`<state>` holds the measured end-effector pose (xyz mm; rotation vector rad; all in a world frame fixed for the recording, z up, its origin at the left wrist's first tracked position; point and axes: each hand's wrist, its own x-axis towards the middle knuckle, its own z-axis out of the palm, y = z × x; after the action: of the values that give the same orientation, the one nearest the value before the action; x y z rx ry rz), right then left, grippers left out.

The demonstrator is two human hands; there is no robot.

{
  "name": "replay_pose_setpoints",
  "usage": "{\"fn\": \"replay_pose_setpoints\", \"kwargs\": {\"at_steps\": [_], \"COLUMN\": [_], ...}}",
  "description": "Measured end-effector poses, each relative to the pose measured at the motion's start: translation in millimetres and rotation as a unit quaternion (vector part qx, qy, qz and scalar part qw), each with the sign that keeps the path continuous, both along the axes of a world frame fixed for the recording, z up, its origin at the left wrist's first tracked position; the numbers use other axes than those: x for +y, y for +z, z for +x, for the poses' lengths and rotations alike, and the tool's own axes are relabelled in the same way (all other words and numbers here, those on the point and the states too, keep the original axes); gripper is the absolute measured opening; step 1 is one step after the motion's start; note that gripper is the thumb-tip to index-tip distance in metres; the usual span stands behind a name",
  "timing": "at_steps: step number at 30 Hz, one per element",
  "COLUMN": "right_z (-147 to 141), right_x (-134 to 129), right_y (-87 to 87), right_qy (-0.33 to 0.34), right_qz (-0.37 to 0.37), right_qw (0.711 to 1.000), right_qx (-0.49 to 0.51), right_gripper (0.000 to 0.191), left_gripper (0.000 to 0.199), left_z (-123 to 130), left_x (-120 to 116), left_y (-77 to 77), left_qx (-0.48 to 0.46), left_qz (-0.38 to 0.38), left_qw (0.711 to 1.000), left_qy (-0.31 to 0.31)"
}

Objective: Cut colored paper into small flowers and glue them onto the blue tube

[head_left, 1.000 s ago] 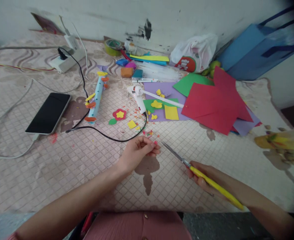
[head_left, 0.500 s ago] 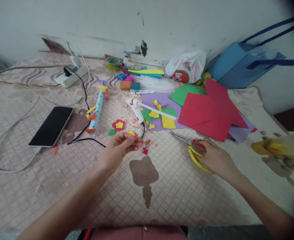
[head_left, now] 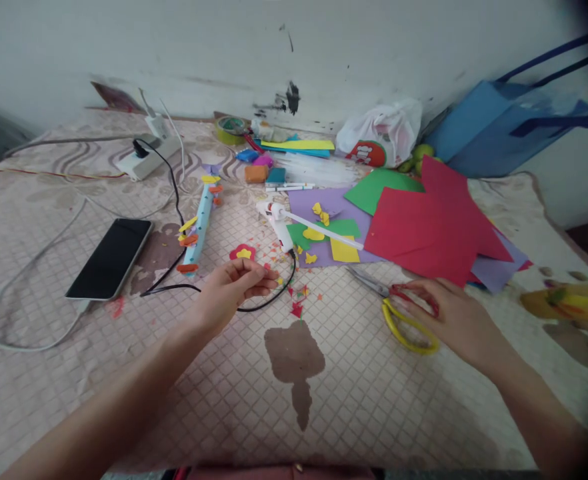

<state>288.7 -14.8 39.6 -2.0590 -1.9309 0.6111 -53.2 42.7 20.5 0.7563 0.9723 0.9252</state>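
Observation:
My left hand (head_left: 234,290) is raised over the table, thumb and fingers pinched together. A small pinkish-red speck shows at its fingertips; what the pinch holds is hidden. Just beyond it lies a red paper flower with a yellow centre (head_left: 243,253), partly covered by the hand. My right hand (head_left: 444,313) is closed around the red handle of a pair of scissors (head_left: 374,283). The yellow handle loop stands free below the fingers, and the blades point to the upper left, slightly apart. A white glue gun (head_left: 278,227) with a long glue stick lies between the hands, farther back.
Red sheets (head_left: 424,233) and a purple sheet (head_left: 299,200) lie behind the scissors. Paper scraps (head_left: 297,309) litter the middle. At left are a phone (head_left: 110,259), a decorated blue strip (head_left: 201,223) and a power strip (head_left: 149,159). A blue bag (head_left: 479,133) stands back right.
My left hand has drawn slightly left, covering the green leaf piece. My right hand has shifted on the scissors, so more of the yellow loop shows. The view has moved a little.

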Motion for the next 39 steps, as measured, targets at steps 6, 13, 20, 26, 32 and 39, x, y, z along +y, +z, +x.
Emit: {"fn": "replay_pose_setpoints", "kwargs": {"at_steps": [6,13,20,26,32,39], "right_z": [-93.9,-146.4,-152.1,-126.1,-122.3,-133.6], "right_x": [7.1,19.9,18.8,29.9,34.9,34.8], "right_y": [1.7,2.3,-7.3,-13.5,-36.9,-46.0], "right_qy": [0.093,0.099,0.099,0.041,0.115,0.105], "right_qz": [-0.011,-0.079,-0.079,0.06,0.074,0.059], "right_qw": [0.972,0.914,0.896,0.968,0.984,0.99], "right_qx": [0.215,0.385,0.425,0.24,0.112,0.07], "right_gripper": [0.016,0.019,0.009,0.007,0.01,0.008], "left_gripper": [0.019,0.019,0.016,0.015,0.016,0.017], "left_z": [15.1,20.7,17.8,10.0,7.1,9.5], "left_x": [-15.8,-30.0,-32.4,-27.7,-24.8,-26.3], "left_y": [-7.0,-4.7,-1.2,-6.8,-14.1,-13.2], "left_qx": [-0.016,-0.035,-0.033,-0.034,-0.027,-0.024], "left_qz": [-0.039,-0.058,-0.047,-0.04,-0.05,-0.061], "left_qw": [0.996,0.991,0.992,0.995,0.995,0.994], "left_qy": [-0.078,-0.115,-0.112,-0.087,-0.08,-0.082]}}
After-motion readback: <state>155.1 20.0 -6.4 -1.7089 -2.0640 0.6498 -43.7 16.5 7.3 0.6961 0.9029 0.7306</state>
